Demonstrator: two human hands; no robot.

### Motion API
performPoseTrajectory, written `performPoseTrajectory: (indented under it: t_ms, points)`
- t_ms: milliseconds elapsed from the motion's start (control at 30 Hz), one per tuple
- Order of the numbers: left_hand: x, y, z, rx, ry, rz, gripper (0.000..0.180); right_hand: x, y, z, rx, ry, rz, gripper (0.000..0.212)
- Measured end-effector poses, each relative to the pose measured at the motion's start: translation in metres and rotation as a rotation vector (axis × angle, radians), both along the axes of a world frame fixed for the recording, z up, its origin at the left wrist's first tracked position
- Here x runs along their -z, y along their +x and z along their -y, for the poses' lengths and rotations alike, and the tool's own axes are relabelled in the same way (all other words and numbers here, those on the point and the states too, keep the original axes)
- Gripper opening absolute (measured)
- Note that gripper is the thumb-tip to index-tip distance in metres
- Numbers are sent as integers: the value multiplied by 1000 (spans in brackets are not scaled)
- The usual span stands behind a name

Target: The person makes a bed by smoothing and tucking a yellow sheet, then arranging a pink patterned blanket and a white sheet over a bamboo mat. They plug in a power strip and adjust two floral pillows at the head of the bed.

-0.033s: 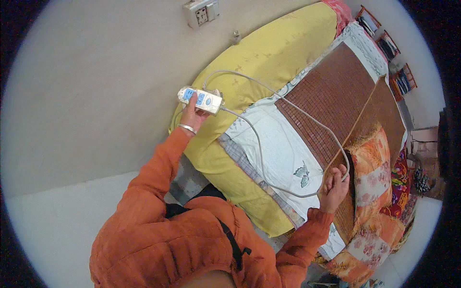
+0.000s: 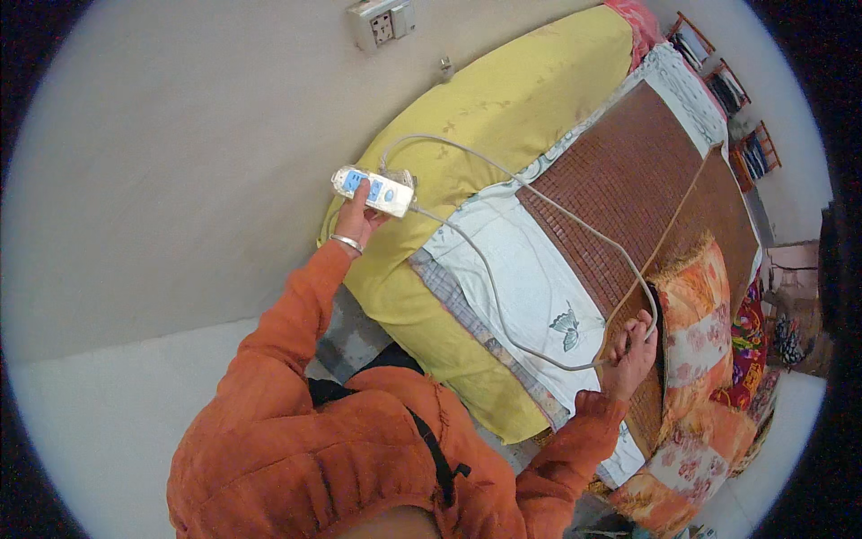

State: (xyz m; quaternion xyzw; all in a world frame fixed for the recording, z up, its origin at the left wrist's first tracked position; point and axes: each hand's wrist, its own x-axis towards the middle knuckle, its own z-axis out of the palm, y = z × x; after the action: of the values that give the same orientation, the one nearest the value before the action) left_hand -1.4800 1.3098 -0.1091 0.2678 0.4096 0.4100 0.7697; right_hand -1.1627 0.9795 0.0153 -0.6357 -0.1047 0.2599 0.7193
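My left hand (image 2: 356,221) grips a white power strip (image 2: 392,194) with blue socket faces, its thumb on top. A pale grey cord (image 2: 558,366) leaves the strip's right end and hangs in a wide loop over the bed. On the right, my right hand (image 2: 634,361) has its fingers curled round the cord. From there the cord runs back up to the strip's far side, where a coiled or bundled bit shows behind it, too unclear to make out.
Below the hands lies a bed with a yellow cover (image 2: 503,85), a white butterfly-print sheet (image 2: 539,296) and a brown woven mat (image 2: 611,180). Orange patterned cushions (image 2: 696,323) lie at the right. A wall socket (image 2: 382,22) is at the top, and small racks (image 2: 756,154) stand far right.
My right hand has shifted very slightly to the right, with the cord still in it. My left hand and the power strip stay nearly in place.
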Motion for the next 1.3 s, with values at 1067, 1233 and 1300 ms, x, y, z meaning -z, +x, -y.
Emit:
performPoseTrajectory:
  t_ms: [1067,1233,1300]
  points:
    - [-42,111,-95,-112,408,-260,33,-140,36,-99,-68,-15,360,25]
    - [-19,121,-109,-202,384,-180,31,-112,1,-105,-94,-8,295,23]
    - [-1,112,-102,-185,436,-240,31,-95,-8,-103,-136,-16,281,24]
